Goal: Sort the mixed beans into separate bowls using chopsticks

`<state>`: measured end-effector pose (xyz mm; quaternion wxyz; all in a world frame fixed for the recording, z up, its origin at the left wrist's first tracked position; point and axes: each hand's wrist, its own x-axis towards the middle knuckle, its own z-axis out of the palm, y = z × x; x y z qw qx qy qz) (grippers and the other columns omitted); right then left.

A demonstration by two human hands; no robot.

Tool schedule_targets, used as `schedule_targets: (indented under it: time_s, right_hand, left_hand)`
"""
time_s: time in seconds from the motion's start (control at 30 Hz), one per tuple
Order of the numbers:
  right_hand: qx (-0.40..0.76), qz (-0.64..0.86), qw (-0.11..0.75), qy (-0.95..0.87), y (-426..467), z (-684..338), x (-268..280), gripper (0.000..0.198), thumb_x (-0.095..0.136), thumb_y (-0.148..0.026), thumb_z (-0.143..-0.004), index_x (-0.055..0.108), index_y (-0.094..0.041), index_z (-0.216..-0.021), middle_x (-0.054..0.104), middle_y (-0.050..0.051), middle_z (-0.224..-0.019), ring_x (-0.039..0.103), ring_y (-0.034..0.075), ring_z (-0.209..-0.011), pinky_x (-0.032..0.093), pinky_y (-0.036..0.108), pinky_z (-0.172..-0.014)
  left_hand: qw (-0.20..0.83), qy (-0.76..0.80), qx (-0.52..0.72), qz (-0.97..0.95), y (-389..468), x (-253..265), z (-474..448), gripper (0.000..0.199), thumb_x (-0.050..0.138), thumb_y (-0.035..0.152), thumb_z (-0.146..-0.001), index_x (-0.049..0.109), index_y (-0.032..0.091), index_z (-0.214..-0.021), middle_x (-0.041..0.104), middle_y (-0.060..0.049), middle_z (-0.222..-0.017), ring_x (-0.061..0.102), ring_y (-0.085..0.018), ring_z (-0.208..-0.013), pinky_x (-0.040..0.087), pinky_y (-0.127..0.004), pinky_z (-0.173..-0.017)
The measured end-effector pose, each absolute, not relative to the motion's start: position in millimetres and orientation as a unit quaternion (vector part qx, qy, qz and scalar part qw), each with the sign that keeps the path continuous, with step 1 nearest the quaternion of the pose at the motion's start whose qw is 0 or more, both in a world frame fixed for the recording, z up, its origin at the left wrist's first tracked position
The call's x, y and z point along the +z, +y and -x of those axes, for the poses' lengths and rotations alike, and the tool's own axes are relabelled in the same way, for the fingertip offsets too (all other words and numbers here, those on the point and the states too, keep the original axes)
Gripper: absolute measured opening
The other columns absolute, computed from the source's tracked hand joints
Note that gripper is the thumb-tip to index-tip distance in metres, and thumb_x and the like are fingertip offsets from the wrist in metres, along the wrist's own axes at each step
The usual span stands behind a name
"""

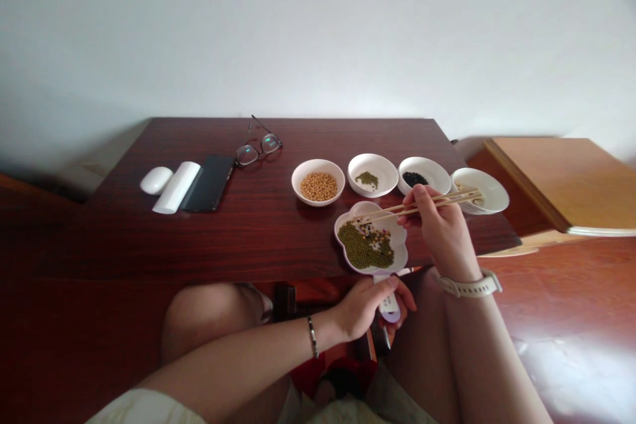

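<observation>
My left hand (pixel 370 305) grips the handle of a white flower-shaped dish (pixel 400 238) with a lilac edge. In the dish lie many green beans (pixel 362 250) with some mixed dark and tan beans among them. Between the fingers of my right hand (pixel 437 218) is a pair of wooden chopsticks (pixel 385 212), their tips over the far left part of the dish. Whether the tips pinch a bean is too small to tell. Behind the dish stand white bowls: one with yellow soybeans (pixel 318 186), one with green beans (pixel 368 179), one with black beans (pixel 414 179).
A fourth white bowl (pixel 494 197) with pale pieces stands at the table's right end, partly behind the chopsticks. On the left are eyeglasses (pixel 258 150), a dark phone-like slab (pixel 209 183), a white case (pixel 177 187) and a white mouse-shaped object (pixel 156 180). A wooden stool-like surface (pixel 571 179) is beyond the right edge.
</observation>
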<state>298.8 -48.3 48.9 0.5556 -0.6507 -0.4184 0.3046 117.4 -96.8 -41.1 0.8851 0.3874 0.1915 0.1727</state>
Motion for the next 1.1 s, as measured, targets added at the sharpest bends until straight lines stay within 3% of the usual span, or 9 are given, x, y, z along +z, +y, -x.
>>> schedule_targets:
  time_s: [0.3,1.1]
  right_hand:
    - [0.305,0.643,0.562,-0.422,-47,-299,47,0.048,0.067,-0.067,-0.105,0.066,-0.024,-0.083,0.069,0.002,-0.068,0.070,0.018,-0.059,0.058,0.028,-0.056]
    - [0.342,0.614,0.558,-0.441,-47,-289,51,0.046,0.068,-0.066,-0.105,0.067,-0.024,-0.086,0.068,0.002,-0.072,0.067,0.017,-0.059,0.057,0.028,-0.057]
  left_hand:
    - [0.890,0.196,0.163,-0.378,-97,-40,-118,0.065,0.055,0.075,-0.100,0.072,0.012,-0.095,0.064,-0.004,-0.066,0.056,-0.014,-0.048,0.041,-0.026,-0.047]
    - [0.886,0.194,0.172,-0.386,-97,-35,-117,0.064,0.053,0.073,-0.102,0.072,0.013,-0.095,0.064,-0.004,-0.066,0.054,-0.014,-0.052,0.039,-0.026,-0.052]
